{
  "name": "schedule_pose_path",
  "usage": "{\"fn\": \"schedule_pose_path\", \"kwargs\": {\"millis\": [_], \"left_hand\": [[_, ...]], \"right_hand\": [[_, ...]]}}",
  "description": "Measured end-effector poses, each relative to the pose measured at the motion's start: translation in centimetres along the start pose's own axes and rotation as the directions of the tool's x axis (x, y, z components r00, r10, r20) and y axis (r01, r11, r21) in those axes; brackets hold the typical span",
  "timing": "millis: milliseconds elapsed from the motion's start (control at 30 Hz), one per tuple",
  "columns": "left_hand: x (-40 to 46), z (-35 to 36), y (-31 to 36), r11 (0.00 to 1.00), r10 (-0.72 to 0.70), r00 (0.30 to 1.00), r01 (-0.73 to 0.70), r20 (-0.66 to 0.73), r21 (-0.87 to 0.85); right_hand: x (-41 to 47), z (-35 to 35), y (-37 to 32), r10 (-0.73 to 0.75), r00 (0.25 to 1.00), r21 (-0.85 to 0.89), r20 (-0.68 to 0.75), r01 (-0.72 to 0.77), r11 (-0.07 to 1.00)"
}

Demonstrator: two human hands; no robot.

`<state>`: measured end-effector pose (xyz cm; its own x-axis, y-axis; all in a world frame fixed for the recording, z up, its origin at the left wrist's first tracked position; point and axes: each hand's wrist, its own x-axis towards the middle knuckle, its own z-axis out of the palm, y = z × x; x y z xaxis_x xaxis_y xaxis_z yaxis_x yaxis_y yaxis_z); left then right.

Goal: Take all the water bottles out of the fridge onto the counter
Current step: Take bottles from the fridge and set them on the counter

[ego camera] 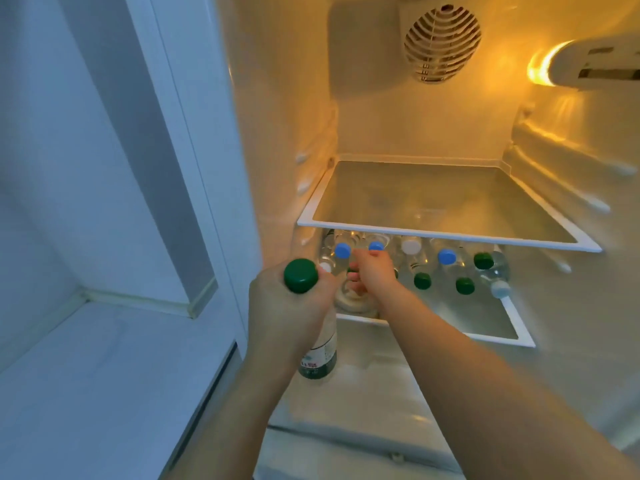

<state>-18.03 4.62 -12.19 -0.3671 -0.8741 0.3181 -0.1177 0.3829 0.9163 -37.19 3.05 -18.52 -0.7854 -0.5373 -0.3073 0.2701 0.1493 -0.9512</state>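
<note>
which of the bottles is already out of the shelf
The green-capped bottle gripped by the left hand; the others sit on the shelf.

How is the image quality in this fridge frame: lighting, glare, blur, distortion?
Head view: warm yellow light inside the fridge, cool blue on the door; the lamp flares at upper right; wide-angle bending curves the upper shelf; the right hand and right shelf edges are motion-smeared; the green-capped bottle in the left hand is fairly sharp.

I read a dark green cap (300,275) and a green-and-white label (318,362) on the clear bottle (323,341) at the lower shelf's (498,337) front-left corner. On that white-rimmed shelf, clear bottles carry light blue caps (446,256), dark green caps (464,285) and a white cap (410,245). The fridge interior (426,133) shows warm yellow, the counter (104,375) pale blue-white.
</note>
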Motion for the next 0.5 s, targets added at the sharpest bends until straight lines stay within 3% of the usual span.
{"fn": "schedule_pose_path", "kwargs": {"millis": [233,333,500], "left_hand": [[-0.7,-1.7,-3.6,0.995,-0.015,1.000,0.013,0.018,0.095],[-1.1,-2.0,-4.5,0.995,-0.020,0.999,0.016,0.041,0.102],[-1.2,-2.9,-4.9,0.995,-0.050,0.998,0.048,0.024,0.085]], "right_hand": [[4.2,4.2,-0.6,0.193,0.980,0.254,0.041,-0.197,0.947],[4.6,5.3,-0.9,0.212,0.977,0.390,-0.040,-0.180,0.903],[3.2,6.0,0.1,0.201,0.971,0.461,-0.132,-0.119,0.879]]}}
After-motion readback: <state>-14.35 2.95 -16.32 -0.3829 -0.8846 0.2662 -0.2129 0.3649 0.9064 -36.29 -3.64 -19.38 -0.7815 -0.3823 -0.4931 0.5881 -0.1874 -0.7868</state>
